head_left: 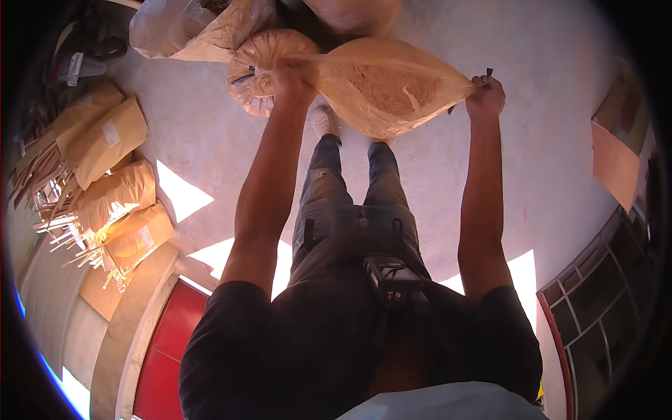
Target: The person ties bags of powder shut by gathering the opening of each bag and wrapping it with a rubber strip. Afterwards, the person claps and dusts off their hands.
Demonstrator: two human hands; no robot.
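A: Which container is biggest?
B: The plastic bag point(343, 115) stretched between the two hands, above the floor point(448, 182) and in front of the feet. Brown, crumbly material point(392, 80) shows in its middle; I can't tell whether I see it through film or an open mouth.
A: And after that?
B: A cloudy plastic bag point(203, 31) at the upper left, cut off by the frame. Its contents are too unclear to name.
A: What about the brown paper sacks point(112, 136) off to the left?
B: They lie stacked, and thin wooden strips point(66, 227) poke out at their ends.
A: Anything smaller?
B: A tied bag point(245, 94), rounded and pleated on top, just beside the held one. Its filling looks brownish through the plastic.
A: How are the hands?
B: The left hand point(292, 80) is closed on the held bag's gathered left end. The right hand point(486, 98) is a fist around its right corner, pulling the plastic to a point.
A: Smallest?
B: The dark tie point(243, 77) on that pleated top.
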